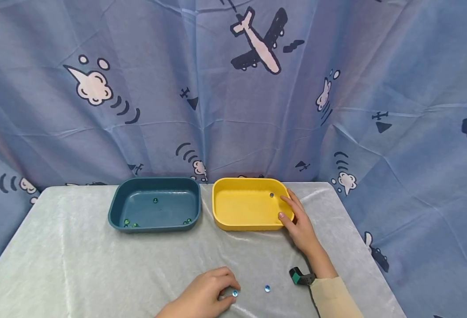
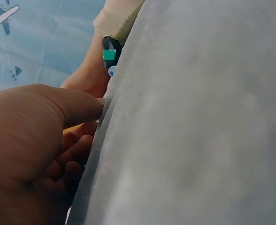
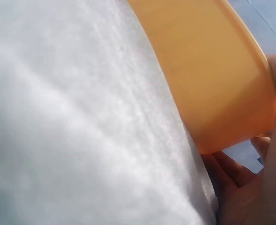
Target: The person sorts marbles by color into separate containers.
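Observation:
At the table's front, my left hand (image 1: pixel 207 293) has its thumb and forefinger on either side of a clear-blue glass marble (image 1: pixel 235 293), pinching it. A second blue marble (image 1: pixel 267 288) lies on the cloth to the right. My right hand (image 1: pixel 300 225) grips the right end of a yellow tray (image 1: pixel 253 228), thumb and forefinger over the rim and other fingers outside, low against the wall in the right wrist view. Inside this tray is one bluish marble (image 1: pixel 271 194). The left wrist view shows my left hand (image 2: pixel 30 136) from the thumb side; its pinched marble is hidden there.
Left of the yellow tray stands a dark teal tray (image 1: pixel 154 229) holding several green marbles (image 1: pixel 126 221). Both trays stand along the back of the table, covered with a pale grey cloth (image 1: pixel 98 274). A patterned blue curtain (image 1: pixel 158 88) hangs behind and at the sides.

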`<move>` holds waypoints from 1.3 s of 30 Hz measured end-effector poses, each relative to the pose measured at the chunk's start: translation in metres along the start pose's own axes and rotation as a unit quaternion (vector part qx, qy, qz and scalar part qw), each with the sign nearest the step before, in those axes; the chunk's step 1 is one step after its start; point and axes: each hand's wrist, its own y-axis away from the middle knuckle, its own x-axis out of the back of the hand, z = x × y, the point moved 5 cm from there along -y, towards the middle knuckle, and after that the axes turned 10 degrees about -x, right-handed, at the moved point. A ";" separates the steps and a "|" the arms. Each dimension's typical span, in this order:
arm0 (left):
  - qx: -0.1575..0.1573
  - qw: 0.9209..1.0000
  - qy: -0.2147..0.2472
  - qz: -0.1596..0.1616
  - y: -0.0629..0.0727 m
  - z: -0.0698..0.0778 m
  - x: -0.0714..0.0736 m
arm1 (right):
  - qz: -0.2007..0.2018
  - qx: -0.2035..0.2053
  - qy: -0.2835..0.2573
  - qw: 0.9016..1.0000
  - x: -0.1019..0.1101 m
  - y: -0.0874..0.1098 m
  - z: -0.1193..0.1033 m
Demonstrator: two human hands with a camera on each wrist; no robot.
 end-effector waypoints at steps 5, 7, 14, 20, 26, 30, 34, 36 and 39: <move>-0.010 1.000 -0.015 0.005 0.001 0.000 0.000 | 0.000 0.002 0.001 1.000 -0.001 -0.001 0.000; -0.010 1.000 -0.017 0.004 0.002 0.000 0.000 | 0.000 0.004 0.000 1.000 -0.001 -0.001 0.000; -0.017 0.999 -0.030 0.008 0.003 0.001 0.000 | -0.001 -0.001 0.002 1.000 -0.001 -0.002 -0.001; -0.016 0.999 -0.035 0.010 0.003 0.002 0.000 | 0.001 -0.001 0.007 1.000 -0.001 -0.001 -0.001; -0.014 0.999 -0.026 0.012 0.002 0.003 0.001 | 0.000 -0.001 0.004 1.000 -0.002 0.000 -0.001; -0.021 1.000 -0.015 0.015 0.001 0.005 0.002 | -0.001 0.000 0.005 1.000 -0.002 0.001 0.000; -0.026 0.999 0.005 0.021 -0.001 0.007 0.003 | -0.001 0.003 0.007 1.000 0.000 -0.001 0.002; -0.031 0.999 0.008 0.025 -0.002 0.008 0.005 | 0.001 0.004 0.008 1.000 0.000 -0.002 0.002; -0.036 0.999 0.011 0.032 -0.003 0.011 0.009 | 0.003 -0.001 0.008 1.000 -0.002 -0.002 0.003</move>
